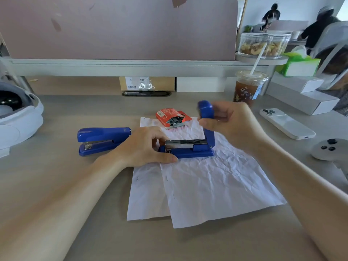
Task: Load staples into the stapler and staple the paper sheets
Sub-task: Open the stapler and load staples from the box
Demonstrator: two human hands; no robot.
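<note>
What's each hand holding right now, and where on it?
Both hold the open stapler: right hand grips its raised lid, left hand grips the front of its base.

Left hand grips stapler; right hand seemingly pinches its lid

- Soft, even light covered the desk, brightest at the far right.
- Only faint shadows lay beneath the open stapler.
- The right hand and the far-right people were blurred.
- Edges bowed with wide-angle distortion.
</note>
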